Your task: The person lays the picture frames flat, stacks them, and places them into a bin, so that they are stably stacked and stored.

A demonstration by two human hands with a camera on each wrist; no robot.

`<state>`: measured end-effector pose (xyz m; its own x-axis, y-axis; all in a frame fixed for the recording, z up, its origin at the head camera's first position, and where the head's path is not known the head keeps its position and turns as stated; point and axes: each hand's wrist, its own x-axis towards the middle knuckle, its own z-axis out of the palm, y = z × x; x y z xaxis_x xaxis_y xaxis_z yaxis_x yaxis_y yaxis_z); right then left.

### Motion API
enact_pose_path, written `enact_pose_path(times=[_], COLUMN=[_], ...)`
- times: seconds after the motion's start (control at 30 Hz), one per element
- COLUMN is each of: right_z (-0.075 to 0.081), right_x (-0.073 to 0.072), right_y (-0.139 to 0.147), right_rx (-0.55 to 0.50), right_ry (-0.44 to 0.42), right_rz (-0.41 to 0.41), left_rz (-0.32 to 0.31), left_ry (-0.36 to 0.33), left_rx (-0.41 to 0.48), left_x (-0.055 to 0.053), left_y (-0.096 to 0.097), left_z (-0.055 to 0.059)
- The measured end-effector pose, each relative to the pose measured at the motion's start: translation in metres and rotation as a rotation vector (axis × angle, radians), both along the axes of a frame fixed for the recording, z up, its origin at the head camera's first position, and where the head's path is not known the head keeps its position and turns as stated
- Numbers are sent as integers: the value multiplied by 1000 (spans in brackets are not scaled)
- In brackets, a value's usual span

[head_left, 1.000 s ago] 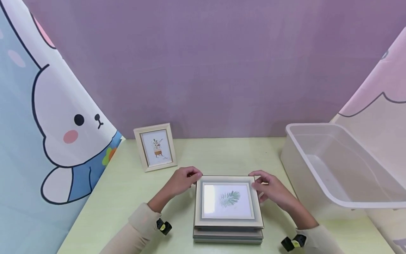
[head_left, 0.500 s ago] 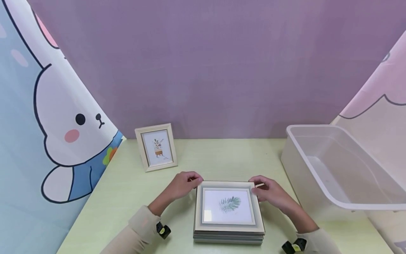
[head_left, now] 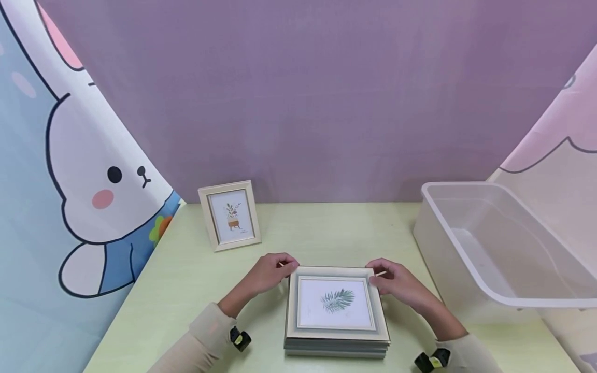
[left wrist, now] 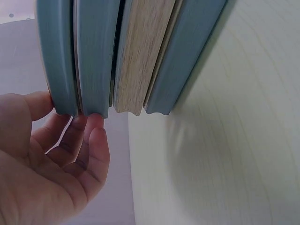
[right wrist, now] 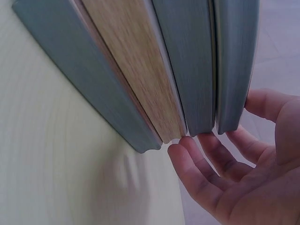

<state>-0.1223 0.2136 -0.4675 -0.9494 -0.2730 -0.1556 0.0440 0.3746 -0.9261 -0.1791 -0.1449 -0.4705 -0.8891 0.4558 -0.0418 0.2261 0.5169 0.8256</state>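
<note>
In the head view a picture frame with a green feather-like leaf print lies on top of a stack of several frames. My left hand pinches its far left corner, thumb on the face and fingers along the back edges. At the far right corner my right hand grips it the same way. Both wrist views show the stack from the side: blue-grey frame edges and one wood-coloured frame edge between them. The fingertips reach the corners of the upper frames.
A cream picture frame with a potted-plant print stands upright at the back left of the pale green table. A large whitish plastic bin sits on the right. A purple backdrop closes off the rear.
The top frame has come down and slightly towards me, flush over the stack; its gap above the lower frames has closed. Both hands moved down with it, then held nearly still.
</note>
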Motion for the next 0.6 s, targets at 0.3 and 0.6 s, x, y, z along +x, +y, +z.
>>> enact_pose_path(times=[0.3,0.6], right_z=[6,24], right_x=[-3,-15], right_y=[-2,-4], right_rx=[35,114], right_ry=[9,94], right_rz=[7,-20], left_rz=[6,63], left_ry=[-2,-6], left_rx=[-7,28], left_x=[-2,-10], left_y=[-2,-15], left_z=[5,6])
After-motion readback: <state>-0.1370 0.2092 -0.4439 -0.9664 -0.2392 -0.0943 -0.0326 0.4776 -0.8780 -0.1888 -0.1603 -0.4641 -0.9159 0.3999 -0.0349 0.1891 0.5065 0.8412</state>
